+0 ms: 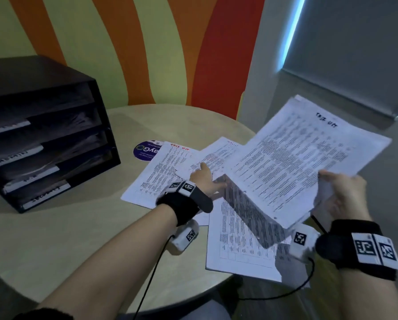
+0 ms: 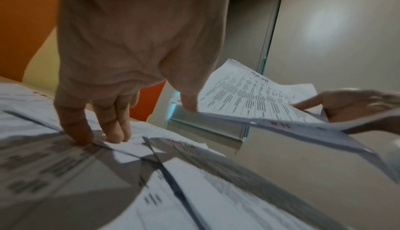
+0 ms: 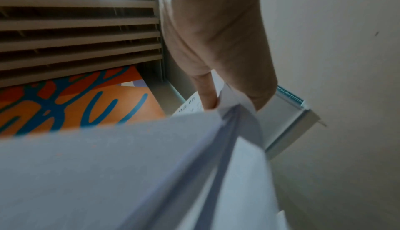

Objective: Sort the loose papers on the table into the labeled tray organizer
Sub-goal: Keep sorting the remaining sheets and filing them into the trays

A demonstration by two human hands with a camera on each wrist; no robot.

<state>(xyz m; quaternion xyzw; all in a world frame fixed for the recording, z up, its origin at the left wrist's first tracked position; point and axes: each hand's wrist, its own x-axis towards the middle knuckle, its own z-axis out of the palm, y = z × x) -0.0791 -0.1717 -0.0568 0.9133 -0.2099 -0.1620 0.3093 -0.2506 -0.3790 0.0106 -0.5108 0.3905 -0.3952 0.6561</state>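
a round pale surface (image 1: pixel 78 239) under a striped wall carries the tray organizer (image 1: pixel 43 135) and loose papers (image 1: pixel 161 174). left hand (image 1: pixel 205 179) presses them with straight fingers; right hand (image 1: pixel 341 192) pinches a lifted sheaf (image 1: pixel 297 158) by its edge. thin, floppy and likely slippery: best supported underneath.

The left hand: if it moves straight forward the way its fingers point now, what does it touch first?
Probably more of the loose papers that the left hand already presses; the purple round sticker lies beyond.
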